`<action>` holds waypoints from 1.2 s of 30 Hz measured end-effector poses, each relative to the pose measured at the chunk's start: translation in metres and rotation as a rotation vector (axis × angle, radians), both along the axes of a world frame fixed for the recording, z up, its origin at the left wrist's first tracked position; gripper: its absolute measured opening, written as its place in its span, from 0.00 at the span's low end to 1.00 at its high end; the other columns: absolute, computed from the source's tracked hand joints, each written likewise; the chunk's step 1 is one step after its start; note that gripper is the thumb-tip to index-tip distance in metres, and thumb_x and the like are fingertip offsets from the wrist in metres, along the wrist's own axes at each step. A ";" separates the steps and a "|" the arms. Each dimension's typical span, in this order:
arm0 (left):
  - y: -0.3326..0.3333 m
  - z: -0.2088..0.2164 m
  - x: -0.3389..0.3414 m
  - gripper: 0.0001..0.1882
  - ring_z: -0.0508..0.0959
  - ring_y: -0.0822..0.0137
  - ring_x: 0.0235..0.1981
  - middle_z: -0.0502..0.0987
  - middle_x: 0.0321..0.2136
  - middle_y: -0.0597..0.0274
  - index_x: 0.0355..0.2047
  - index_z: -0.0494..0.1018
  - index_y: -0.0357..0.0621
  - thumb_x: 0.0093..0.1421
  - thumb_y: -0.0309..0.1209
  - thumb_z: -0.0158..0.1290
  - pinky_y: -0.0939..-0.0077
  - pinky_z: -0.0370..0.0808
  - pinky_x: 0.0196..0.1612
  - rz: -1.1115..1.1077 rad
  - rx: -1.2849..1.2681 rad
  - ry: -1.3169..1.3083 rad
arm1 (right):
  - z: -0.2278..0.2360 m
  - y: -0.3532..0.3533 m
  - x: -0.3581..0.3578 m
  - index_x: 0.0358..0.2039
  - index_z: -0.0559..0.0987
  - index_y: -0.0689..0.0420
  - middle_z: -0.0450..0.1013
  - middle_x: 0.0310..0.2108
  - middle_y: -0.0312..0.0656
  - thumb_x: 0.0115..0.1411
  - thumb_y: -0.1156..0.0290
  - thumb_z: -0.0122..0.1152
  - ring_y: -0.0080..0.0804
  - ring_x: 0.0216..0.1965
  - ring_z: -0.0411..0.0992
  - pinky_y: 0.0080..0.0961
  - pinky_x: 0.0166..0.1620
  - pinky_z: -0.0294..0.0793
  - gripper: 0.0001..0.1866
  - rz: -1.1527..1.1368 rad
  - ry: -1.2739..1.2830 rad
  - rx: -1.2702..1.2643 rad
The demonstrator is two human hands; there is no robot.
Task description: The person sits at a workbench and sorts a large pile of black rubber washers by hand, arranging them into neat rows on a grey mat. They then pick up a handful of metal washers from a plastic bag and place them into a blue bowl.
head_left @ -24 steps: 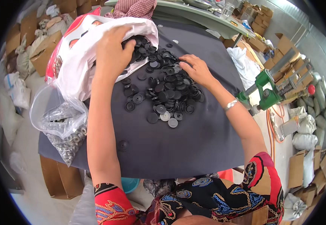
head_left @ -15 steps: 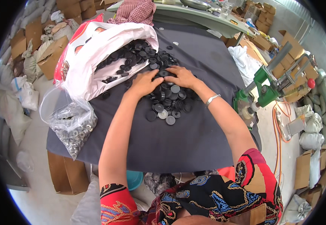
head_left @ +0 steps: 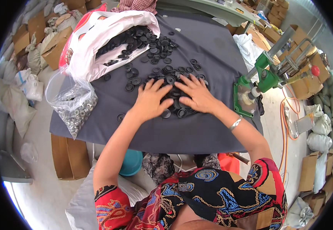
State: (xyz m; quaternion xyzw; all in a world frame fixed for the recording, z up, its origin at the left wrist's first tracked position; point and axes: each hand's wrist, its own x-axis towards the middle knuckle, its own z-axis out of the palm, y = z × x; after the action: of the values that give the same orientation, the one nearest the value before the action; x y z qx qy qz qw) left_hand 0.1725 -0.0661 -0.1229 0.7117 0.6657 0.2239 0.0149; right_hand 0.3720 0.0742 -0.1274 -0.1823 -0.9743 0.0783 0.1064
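Observation:
Both hands lie over a heap of round black caps on a dark grey cloth. My left hand rests at the heap's left side, fingers spread and palm down. My right hand covers the right side in the same way, its fingers apart. Caps show between the two thumbs and beyond the fingertips; those beneath the palms are hidden. A white and red sack lies on its side at the far left, and more black caps spill from its mouth.
A clear plastic bag of small metal rings stands at the left. A green hand press with a red knob is at the table's right edge. Cardboard boxes and sacks line both sides. A teal bucket sits below the front edge.
Both hands have come nearer to me and moved apart, and their fingers have spread. The heap of caps has shifted toward me, away from the sack's mouth. The view has tilted slightly.

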 end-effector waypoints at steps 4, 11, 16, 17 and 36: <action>0.000 -0.014 -0.001 0.28 0.58 0.41 0.63 0.59 0.63 0.51 0.56 0.69 0.56 0.58 0.52 0.51 0.31 0.56 0.57 0.042 0.015 0.155 | -0.005 -0.006 -0.010 0.64 0.63 0.45 0.53 0.67 0.47 0.63 0.43 0.45 0.55 0.68 0.44 0.69 0.62 0.43 0.33 0.017 0.017 -0.013; 0.074 -0.017 -0.054 0.28 0.53 0.42 0.66 0.56 0.65 0.55 0.58 0.68 0.61 0.62 0.56 0.44 0.30 0.53 0.59 0.321 0.004 0.298 | -0.004 0.053 -0.070 0.66 0.58 0.44 0.49 0.69 0.45 0.66 0.42 0.37 0.53 0.69 0.42 0.67 0.63 0.40 0.33 -0.255 -0.086 0.041; 0.052 -0.007 -0.027 0.31 0.54 0.41 0.65 0.59 0.64 0.53 0.61 0.64 0.60 0.63 0.58 0.40 0.30 0.51 0.60 0.118 -0.179 0.232 | -0.005 0.047 -0.034 0.66 0.59 0.43 0.46 0.69 0.46 0.64 0.38 0.36 0.58 0.69 0.42 0.68 0.63 0.40 0.35 -0.154 -0.075 -0.067; 0.042 -0.011 -0.020 0.31 0.54 0.42 0.65 0.59 0.64 0.54 0.62 0.62 0.61 0.62 0.57 0.42 0.30 0.52 0.60 0.087 -0.165 0.257 | -0.006 0.039 -0.026 0.66 0.60 0.43 0.46 0.69 0.46 0.64 0.38 0.36 0.58 0.68 0.43 0.68 0.63 0.40 0.35 -0.112 -0.098 -0.058; -0.060 -0.017 -0.004 0.34 0.55 0.45 0.65 0.56 0.65 0.54 0.64 0.57 0.54 0.63 0.55 0.42 0.31 0.51 0.60 0.284 0.068 0.304 | -0.011 -0.038 0.094 0.67 0.56 0.42 0.47 0.69 0.43 0.64 0.43 0.42 0.53 0.69 0.42 0.62 0.65 0.37 0.34 -0.086 -0.168 0.066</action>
State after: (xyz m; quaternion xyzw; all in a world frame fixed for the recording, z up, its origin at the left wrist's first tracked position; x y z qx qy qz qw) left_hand 0.1684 -0.1257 -0.1403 0.6365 0.7458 0.1363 -0.1413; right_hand 0.4664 0.0366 -0.1387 -0.2263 -0.9732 0.0259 0.0333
